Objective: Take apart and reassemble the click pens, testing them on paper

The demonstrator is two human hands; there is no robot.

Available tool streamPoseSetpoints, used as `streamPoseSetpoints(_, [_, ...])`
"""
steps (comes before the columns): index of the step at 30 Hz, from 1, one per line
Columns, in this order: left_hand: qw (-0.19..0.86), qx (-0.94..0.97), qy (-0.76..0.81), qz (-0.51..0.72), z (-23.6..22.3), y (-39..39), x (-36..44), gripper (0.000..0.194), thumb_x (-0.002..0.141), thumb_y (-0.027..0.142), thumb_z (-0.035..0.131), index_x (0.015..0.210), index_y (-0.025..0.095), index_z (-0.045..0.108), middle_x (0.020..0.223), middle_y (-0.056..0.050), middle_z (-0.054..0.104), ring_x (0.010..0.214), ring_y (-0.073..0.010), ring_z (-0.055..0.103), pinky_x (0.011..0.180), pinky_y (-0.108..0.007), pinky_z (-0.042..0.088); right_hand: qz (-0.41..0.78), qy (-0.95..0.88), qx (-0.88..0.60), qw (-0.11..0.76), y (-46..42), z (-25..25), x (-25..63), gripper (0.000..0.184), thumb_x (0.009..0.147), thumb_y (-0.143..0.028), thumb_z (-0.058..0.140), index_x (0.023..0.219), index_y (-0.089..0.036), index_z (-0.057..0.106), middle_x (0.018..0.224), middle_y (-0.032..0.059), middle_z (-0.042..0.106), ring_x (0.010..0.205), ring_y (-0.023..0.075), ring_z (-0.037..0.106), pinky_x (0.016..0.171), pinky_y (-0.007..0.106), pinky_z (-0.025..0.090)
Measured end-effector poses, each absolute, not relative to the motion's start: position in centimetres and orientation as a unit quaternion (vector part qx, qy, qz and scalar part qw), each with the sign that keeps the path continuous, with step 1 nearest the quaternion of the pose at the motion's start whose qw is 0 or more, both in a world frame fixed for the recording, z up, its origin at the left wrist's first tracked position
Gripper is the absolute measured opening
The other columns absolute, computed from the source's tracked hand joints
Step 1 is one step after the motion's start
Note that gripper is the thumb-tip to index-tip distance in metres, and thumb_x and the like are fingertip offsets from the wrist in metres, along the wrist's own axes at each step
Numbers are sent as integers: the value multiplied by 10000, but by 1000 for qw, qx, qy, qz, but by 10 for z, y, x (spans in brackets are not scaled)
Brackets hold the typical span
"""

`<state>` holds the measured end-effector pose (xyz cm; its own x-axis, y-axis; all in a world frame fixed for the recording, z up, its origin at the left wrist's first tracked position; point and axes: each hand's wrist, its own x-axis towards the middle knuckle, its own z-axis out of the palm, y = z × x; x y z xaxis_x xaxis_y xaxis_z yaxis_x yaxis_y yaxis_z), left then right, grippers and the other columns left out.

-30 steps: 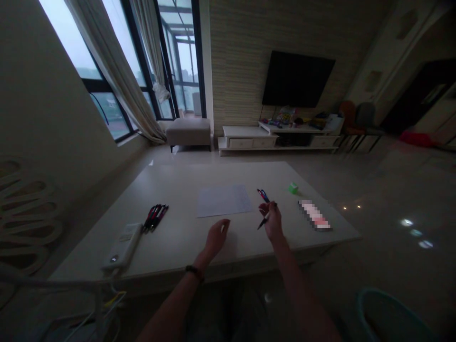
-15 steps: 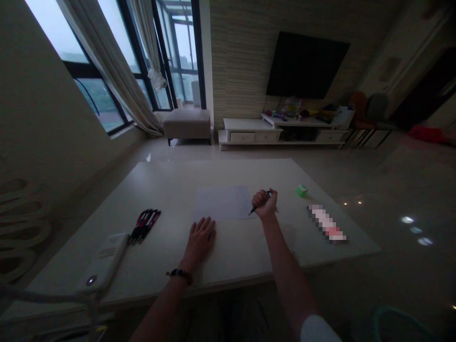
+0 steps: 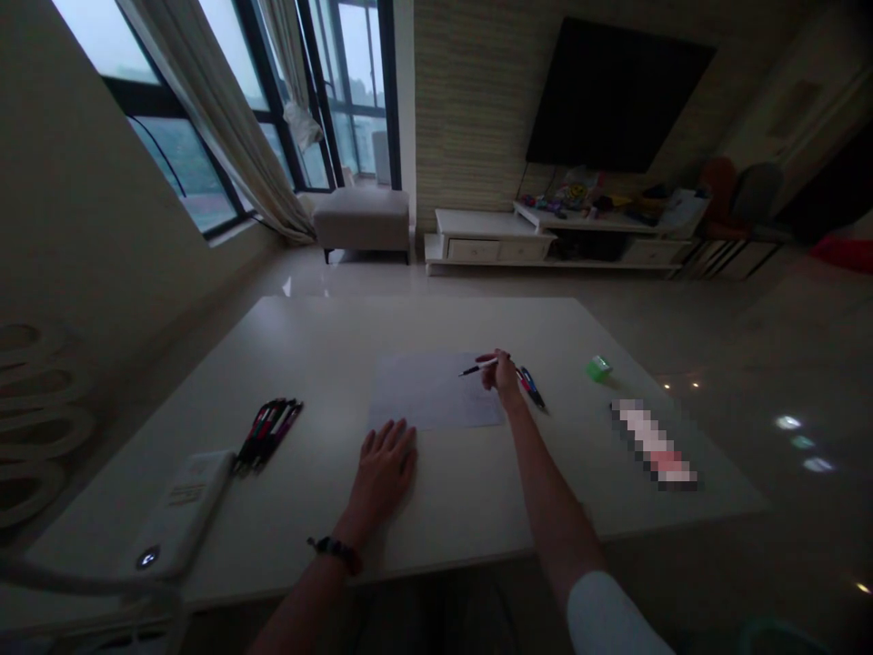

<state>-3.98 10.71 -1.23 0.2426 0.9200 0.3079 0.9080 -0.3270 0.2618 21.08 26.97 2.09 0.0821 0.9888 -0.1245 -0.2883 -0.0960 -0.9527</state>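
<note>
My left hand (image 3: 386, 462) lies flat on the white table (image 3: 327, 537), its fingers spread at the near-left edge of a sheet of paper (image 3: 416, 391). A dark bracelet (image 3: 334, 549) circles that wrist. Over the right part of the sheet, my right hand (image 3: 501, 375) holds a pen (image 3: 470, 370) with a dark front end that points left. Whether its tip touches the paper, I cannot tell. Just right of this hand, a few pens (image 3: 532, 387) lie on the table, partly covered by the hand.
Several pens (image 3: 268, 435) lie in a bundle at the left, beside a white box-shaped device (image 3: 187, 514). A small green object (image 3: 598, 368) sits at the right, with a pixelated item (image 3: 655, 443) nearer me. Beyond the table stand an ottoman (image 3: 361, 220) and a TV cabinet (image 3: 477, 236).
My right hand has turned from a fist around an upright-tilted pen to a looser hold, the pen lying lower and pointing left. The pens beside it show more. My view has shifted slightly.
</note>
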Motion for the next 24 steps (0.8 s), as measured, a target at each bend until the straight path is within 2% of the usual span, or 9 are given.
streamPoseSetpoints(4, [22, 788, 578, 211, -13, 107, -40, 407, 871, 350, 381, 1266, 281, 449, 1347, -50, 440, 1270, -245, 343, 1047, -499, 236, 518, -403, -481, 581, 264, -1, 206, 288, 698, -444, 549, 705, -157, 549, 395, -55, 469, 312, 77, 411, 339, 192, 311])
streamPoseSetpoints(9, [17, 789, 583, 193, -12, 108, -40, 408, 876, 351, 367, 1269, 277, 445, 1359, -46, 425, 1279, -237, 331, 1053, -486, 229, 534, -461, -491, 511, 256, -16, 199, 286, 712, -440, 512, 762, -164, 567, 495, -25, 541, 412, 90, 494, 388, 181, 354])
streamPoseSetpoints(14, [9, 792, 581, 190, -10, 108, -40, 411, 874, 350, 375, 1271, 270, 446, 1356, -50, 429, 1271, -240, 343, 1047, -487, 242, 518, -501, -493, 487, 258, -17, 191, 326, 750, -480, 455, 800, -181, 575, 628, 0, 596, 496, 100, 531, 409, 180, 356])
streamPoseSetpoints(17, [6, 794, 580, 181, -9, 108, -39, 416, 877, 341, 369, 1278, 260, 439, 1363, -53, 420, 1278, -239, 332, 1049, -487, 241, 444, -547, -525, 478, 258, -19, 188, 345, 748, -474, 471, 642, -162, 574, 537, -13, 525, 487, 95, 491, 440, 187, 348])
streamPoseSetpoints(19, [4, 794, 582, 172, -8, 108, -38, 414, 880, 339, 360, 1278, 254, 440, 1365, -55, 418, 1281, -237, 328, 1051, -487, 237, 395, -562, -547, 478, 259, -21, 188, 332, 756, -433, 456, 614, -159, 579, 477, -26, 472, 467, 97, 461, 445, 196, 334])
streamPoseSetpoints(22, [3, 793, 584, 174, -7, 107, -37, 410, 880, 338, 362, 1271, 252, 449, 1360, -56, 424, 1281, -235, 330, 1055, -487, 232, 357, -555, -571, 488, 260, -27, 188, 218, 728, -307, 430, 718, -166, 596, 477, -40, 476, 452, 104, 450, 438, 202, 319])
streamPoseSetpoints(24, [5, 792, 584, 180, -6, 107, -37, 407, 878, 336, 369, 1267, 255, 454, 1357, -55, 428, 1278, -235, 334, 1055, -487, 233, 334, -561, -587, 479, 262, -30, 187, 178, 693, -246, 410, 657, -172, 568, 478, -36, 478, 458, 106, 449, 441, 203, 311])
